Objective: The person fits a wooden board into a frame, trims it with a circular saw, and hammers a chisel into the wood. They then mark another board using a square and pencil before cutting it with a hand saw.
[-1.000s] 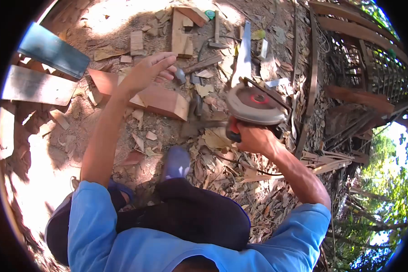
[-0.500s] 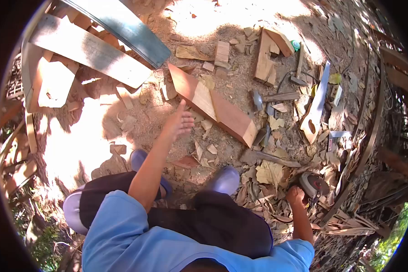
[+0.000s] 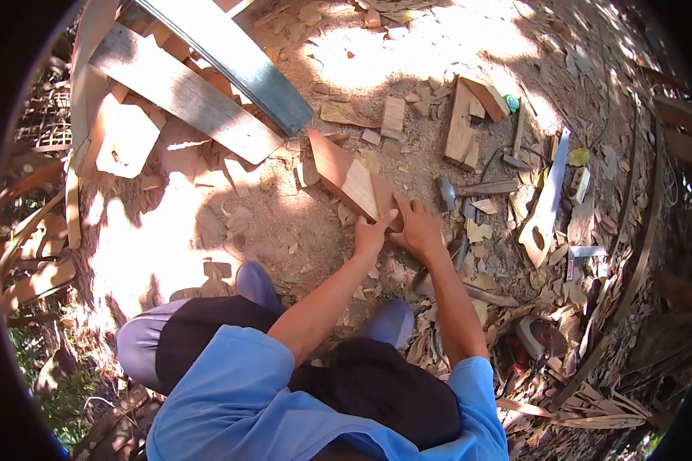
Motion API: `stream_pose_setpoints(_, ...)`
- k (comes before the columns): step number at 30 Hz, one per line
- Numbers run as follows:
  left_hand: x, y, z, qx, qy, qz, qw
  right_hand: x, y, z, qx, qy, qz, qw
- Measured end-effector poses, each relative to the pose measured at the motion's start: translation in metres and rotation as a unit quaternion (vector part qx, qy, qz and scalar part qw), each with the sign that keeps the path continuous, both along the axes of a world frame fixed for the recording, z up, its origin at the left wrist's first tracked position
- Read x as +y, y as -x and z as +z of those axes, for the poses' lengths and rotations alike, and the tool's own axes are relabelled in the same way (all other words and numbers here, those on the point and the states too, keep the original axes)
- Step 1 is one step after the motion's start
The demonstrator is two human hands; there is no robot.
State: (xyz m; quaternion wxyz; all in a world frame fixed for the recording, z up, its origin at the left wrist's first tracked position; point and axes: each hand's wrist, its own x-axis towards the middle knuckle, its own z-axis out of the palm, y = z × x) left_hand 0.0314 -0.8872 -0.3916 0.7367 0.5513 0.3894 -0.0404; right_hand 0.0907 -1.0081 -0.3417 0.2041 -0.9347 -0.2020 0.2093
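Observation:
A short thick wooden block (image 3: pixel 358 187), reddish-brown with a paler slanted section, lies at an angle on the ground in front of me. My left hand (image 3: pixel 373 237) grips its near side, the thumb reaching over the edge. Beside it, my right hand (image 3: pixel 420 229) is closed over the same block's near right end, fingers across the top. That end is mostly hidden under the hands. Right of my hands lie a hammer (image 3: pixel 480 189) and a handsaw (image 3: pixel 549 201) with a wooden handle.
A red and black power saw (image 3: pixel 532 342) rests at lower right. Long planks (image 3: pixel 188 92) lie at upper left. A notched wood piece (image 3: pixel 460 127), a second hammer (image 3: pixel 518 146), a green tape measure (image 3: pixel 511 102) and a try square (image 3: pixel 584 255) lie among leaves and chips.
My right hand has left the power saw and come up to the wooden block. My left hand has moved right and down onto the block. The view has shifted slightly.

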Motion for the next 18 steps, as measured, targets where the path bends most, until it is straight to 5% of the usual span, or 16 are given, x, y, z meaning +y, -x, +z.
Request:
stream_pose_setpoints(4,0.045,0.002,-0.002,-0.119,0.116,-0.078,0.983,0.019,0.035,0.012,-0.089,-0.035,-0.070,0.993)
stream_pose_setpoints(8,0.090,-0.026,-0.006,-0.157,-0.032,-0.237,0.958,0.051,0.058,-0.005,-0.140,-0.037,-0.130,0.981)
stream_pose_setpoints(10,0.105,-0.031,0.000,0.001,-0.199,-0.172,0.965,0.063,0.059,-0.030,-0.153,-0.040,-0.137,0.978)
stream_pose_setpoints(13,0.116,-0.017,0.007,0.015,-0.139,-0.048,0.989,0.066,0.060,-0.034,-0.138,-0.031,-0.127,0.982)
stream_pose_setpoints(18,0.118,0.026,0.000,0.027,-0.126,-0.150,0.980,0.030,0.049,-0.026,-0.159,-0.140,-0.170,0.962)
